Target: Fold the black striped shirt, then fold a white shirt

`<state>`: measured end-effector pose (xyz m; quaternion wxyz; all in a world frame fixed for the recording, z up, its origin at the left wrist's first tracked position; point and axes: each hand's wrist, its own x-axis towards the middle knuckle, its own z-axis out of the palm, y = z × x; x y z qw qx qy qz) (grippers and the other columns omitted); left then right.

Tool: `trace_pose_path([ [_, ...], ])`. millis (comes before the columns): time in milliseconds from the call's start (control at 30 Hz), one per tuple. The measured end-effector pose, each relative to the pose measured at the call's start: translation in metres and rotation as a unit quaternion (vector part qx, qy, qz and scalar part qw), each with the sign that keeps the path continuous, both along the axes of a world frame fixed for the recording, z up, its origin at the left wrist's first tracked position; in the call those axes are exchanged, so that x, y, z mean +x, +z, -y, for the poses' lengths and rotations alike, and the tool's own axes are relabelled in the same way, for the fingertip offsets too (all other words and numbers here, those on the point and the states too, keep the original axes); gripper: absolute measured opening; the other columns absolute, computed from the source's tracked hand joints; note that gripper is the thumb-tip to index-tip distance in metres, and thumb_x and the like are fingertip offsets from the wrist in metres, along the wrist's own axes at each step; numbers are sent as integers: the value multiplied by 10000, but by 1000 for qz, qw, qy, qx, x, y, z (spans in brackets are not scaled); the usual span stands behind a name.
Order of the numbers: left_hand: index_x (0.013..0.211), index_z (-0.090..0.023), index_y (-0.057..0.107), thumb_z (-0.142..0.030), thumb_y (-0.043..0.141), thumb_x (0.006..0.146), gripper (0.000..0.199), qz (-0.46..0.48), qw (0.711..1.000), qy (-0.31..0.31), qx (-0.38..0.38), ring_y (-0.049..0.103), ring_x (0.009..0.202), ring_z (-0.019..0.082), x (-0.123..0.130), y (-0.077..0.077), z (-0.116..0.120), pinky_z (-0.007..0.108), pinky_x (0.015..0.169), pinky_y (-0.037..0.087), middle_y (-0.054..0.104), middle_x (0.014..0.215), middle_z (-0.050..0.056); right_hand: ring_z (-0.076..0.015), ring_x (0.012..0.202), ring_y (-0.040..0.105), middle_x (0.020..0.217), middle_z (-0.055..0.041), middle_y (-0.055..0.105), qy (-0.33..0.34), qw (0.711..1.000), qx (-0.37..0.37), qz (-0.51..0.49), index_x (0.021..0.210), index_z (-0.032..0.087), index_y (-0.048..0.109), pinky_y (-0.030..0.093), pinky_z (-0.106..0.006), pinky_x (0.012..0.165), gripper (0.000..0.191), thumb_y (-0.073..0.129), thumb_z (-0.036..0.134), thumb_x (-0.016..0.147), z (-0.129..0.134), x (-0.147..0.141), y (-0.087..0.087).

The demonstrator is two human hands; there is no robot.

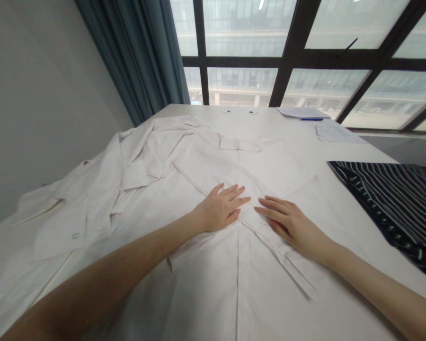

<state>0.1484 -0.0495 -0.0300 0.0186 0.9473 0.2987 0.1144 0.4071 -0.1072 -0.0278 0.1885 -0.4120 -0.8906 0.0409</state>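
A white buttoned garment (213, 289) lies spread on the white table, its collar toward the window and its sleeves folded across the front. My left hand (223, 207) rests on the crossed sleeves near the middle, palm down with fingers spread. Just to its right, my right hand (287, 222) lies on the sleeve cloth, fingers stretched out toward the left hand. The two hands are close but apart. Neither holds any cloth between its fingers.
More rumpled white clothing (102, 189) covers the left side. A black-and-white striped cloth (394, 203) lies at the right edge. Papers (300, 112) and a blue pen (311, 119) are on the table's far end (206, 111), near the window and a blue curtain (138, 57).
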Motion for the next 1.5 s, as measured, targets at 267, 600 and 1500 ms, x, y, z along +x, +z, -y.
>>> trace_pose_path([
  [267,1483,-204,357,-287,399,977,514,-12,1000,16,3,279,1461,264,-1,-2,1,505,1152,239,318,1578,122,-252,1331,474,1417,-88,553,-4,1000,-4,7,1336,263,563,455,-491,1035,433,473,137,932,0,-2,-1],
  [600,1517,-120,268,-474,293,1009,620,-89,982,144,-83,176,1491,289,19,4,-74,524,1168,200,203,1605,163,-244,1336,460,1418,-98,547,-1,1000,-13,10,1320,239,569,437,-484,1047,409,444,138,944,0,-2,-2],
  [1500,1530,-55,241,-600,193,969,783,-121,930,343,-55,166,1495,279,-49,-6,-226,450,1196,145,206,1607,164,-226,1393,390,1488,-67,480,-12,999,-33,39,1400,244,512,410,-456,1096,447,428,170,967,5,-1,0],
])
